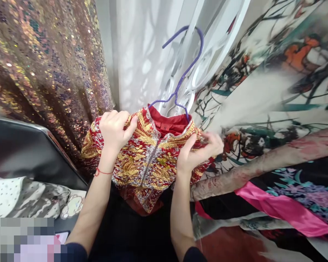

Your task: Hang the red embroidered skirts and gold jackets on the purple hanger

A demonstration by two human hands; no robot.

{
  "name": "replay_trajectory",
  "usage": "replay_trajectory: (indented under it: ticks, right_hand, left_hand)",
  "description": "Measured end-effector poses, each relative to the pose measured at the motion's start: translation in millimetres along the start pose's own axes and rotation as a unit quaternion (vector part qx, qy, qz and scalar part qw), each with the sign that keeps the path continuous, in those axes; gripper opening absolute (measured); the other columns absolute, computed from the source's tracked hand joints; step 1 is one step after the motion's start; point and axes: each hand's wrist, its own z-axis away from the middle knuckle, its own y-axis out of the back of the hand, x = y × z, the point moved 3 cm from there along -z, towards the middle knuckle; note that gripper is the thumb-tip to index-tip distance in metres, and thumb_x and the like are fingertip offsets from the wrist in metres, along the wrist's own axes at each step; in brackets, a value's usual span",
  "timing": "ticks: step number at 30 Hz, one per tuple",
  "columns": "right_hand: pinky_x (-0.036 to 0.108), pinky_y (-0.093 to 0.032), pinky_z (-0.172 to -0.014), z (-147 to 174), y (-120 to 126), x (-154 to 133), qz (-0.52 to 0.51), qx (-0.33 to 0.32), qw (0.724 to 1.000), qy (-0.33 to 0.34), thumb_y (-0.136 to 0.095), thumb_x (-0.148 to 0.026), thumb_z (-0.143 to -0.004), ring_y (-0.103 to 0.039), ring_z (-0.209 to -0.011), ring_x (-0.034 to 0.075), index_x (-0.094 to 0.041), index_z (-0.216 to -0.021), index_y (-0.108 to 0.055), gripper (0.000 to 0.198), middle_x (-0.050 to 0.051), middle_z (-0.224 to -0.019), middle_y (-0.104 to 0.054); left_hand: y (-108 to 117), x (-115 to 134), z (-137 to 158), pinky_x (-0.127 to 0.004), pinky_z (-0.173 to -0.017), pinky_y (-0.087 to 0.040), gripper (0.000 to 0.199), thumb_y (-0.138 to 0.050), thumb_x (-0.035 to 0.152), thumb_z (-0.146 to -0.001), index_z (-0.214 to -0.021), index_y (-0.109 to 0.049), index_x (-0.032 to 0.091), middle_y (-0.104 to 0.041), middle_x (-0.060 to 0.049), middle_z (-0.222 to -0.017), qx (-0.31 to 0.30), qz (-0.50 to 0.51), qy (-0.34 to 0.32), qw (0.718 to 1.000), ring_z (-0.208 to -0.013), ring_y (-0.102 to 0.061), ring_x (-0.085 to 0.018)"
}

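A red jacket (131,160) with gold and silver embroidery hangs on a purple hanger (190,67), front towards me. A small tag marked S shows inside its red collar. My left hand (116,131) is closed over the jacket's shoulder on the left, thumb on the front side. At the other shoulder my right hand (198,151) pinches the cloth between thumb and fingers, slightly blurred. The hanger's hook rises above the collar; its arms are hidden inside the jacket.
A sequined curtain (49,54) hangs at left, above a black chair back (30,149) and folded cloth (35,196). White openwork (215,47) stands behind the hanger. Floral fabric (262,109) fills the right side, with a pink ribbon (287,211) below.
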Motion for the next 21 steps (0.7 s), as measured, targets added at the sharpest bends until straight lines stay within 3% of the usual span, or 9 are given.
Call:
replay_trajectory:
  ticks: [2,5,7,15,21]
  right_hand:
    - [0.039,-0.047,-0.082,15,9,-20,-0.029,-0.031,0.999,-0.029,-0.055,-0.034,-0.097,-0.060,-0.088,0.021,-0.021,-0.089,-0.057,0.015,0.008,-0.087,-0.063]
    - [0.027,-0.043,-0.061,37,6,-40,-0.084,-0.200,0.968,-0.124,-0.059,-0.040,-0.096,-0.051,-0.060,0.013,-0.021,-0.077,-0.057,0.027,-0.002,-0.066,-0.055]
    - [0.025,-0.042,-0.057,45,3,-46,-0.089,-0.259,0.944,-0.183,-0.061,-0.045,-0.095,-0.048,-0.053,0.010,-0.020,-0.077,-0.058,0.031,-0.004,-0.062,-0.055]
    - [0.023,-0.046,-0.058,58,-7,-50,-0.135,-0.285,0.903,-0.291,-0.056,-0.044,-0.096,-0.059,-0.057,0.011,-0.020,-0.092,-0.058,0.025,-0.001,-0.071,-0.065]
    - [0.023,-0.041,-0.049,61,-12,-51,-0.193,-0.277,0.868,-0.365,-0.055,-0.046,-0.094,-0.052,-0.045,0.010,-0.022,-0.080,-0.053,0.028,-0.007,-0.052,-0.053]
  left_hand:
    - [1,3,1,-0.037,-0.066,-0.023,0.042,-0.050,0.044,-0.098,-0.063,-0.040,0.022,-0.045,-0.001,-0.056,0.005,-0.012,-0.013,1.000,-0.061,-0.037,-0.018]
    - [4,8,4,-0.037,-0.065,-0.023,0.042,-0.048,0.041,-0.100,-0.064,-0.039,0.022,-0.045,0.000,-0.056,0.008,-0.028,-0.029,0.999,-0.061,-0.038,-0.018]
    - [5,9,5,-0.037,-0.065,-0.023,0.041,-0.047,0.040,-0.101,-0.064,-0.039,0.022,-0.046,0.000,-0.056,0.006,-0.032,-0.031,0.999,-0.061,-0.039,-0.019]
    - [3,7,3,-0.038,-0.067,-0.025,0.039,-0.046,0.043,-0.097,-0.064,-0.041,0.024,-0.046,-0.002,-0.057,-0.015,-0.005,0.000,1.000,-0.062,-0.038,-0.020]
    - [-2,6,5,-0.039,-0.069,-0.028,0.040,-0.046,0.047,-0.096,-0.065,-0.040,0.024,-0.043,-0.001,-0.057,-0.010,-0.005,0.024,1.000,-0.063,-0.039,-0.020]
